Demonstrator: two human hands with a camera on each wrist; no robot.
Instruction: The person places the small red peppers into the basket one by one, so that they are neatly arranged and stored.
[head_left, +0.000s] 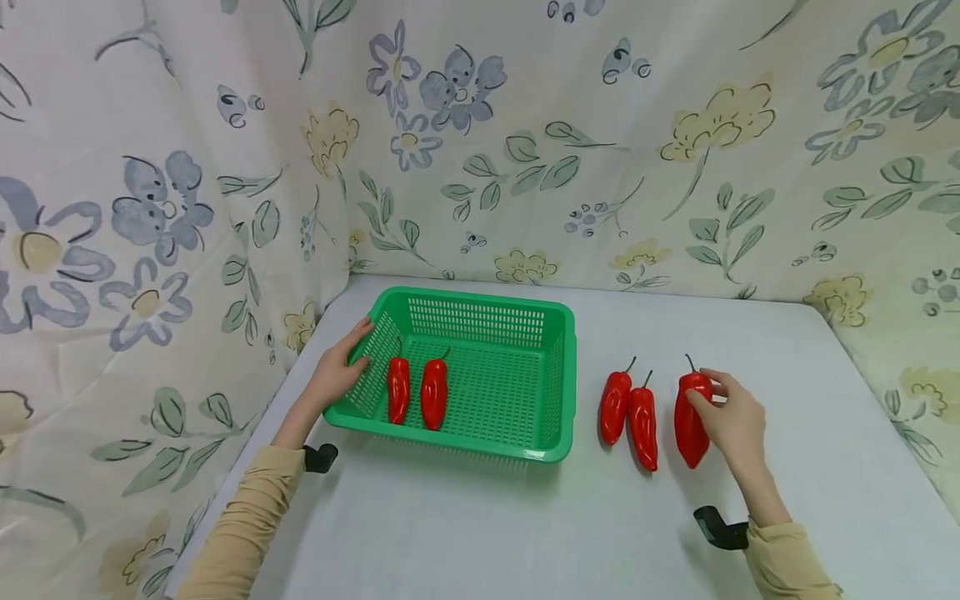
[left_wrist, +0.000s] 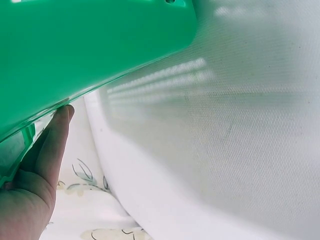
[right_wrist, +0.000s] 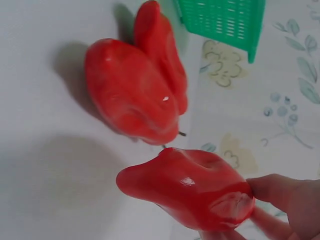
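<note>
The green basket holds two red peppers, one beside the other. At its left rim, my left hand grips the wall, thumb over the inside and fingers along the outside; the left wrist view shows that hand against the green plastic. My right hand pinches a red pepper near its stem end, tip pointing toward the front. In the right wrist view this pepper hangs above the table from the fingers of my right hand.
Between the basket and the right hand, two more red peppers lie side by side on the white table. A floral cloth stands behind the table and along its left side.
</note>
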